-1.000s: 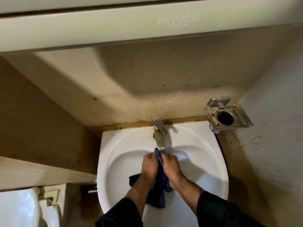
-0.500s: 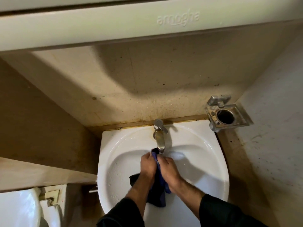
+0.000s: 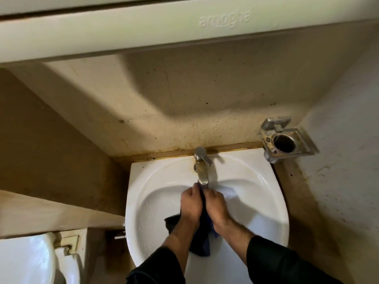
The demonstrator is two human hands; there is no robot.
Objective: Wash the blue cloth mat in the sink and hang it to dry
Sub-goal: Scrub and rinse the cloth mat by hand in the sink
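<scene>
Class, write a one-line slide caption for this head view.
Both hands, left hand and right hand, grip the blue cloth mat under the tap.

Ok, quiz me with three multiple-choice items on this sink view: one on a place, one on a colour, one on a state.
1. Where is the blue cloth mat?
A. draped over the tap
B. between both hands, over the sink basin
C. on the wall holder

2. What colour is the sink?
A. white
B. green
C. black

3. What is the left hand doing?
A. hanging idle
B. turning the tap lever
C. gripping the mat

Answers:
1 B: the mat is bunched between the left hand and the right hand, just below the tap spout.
2 A: the basin is glossy white.
3 C: its fingers curl round the cloth.
</scene>
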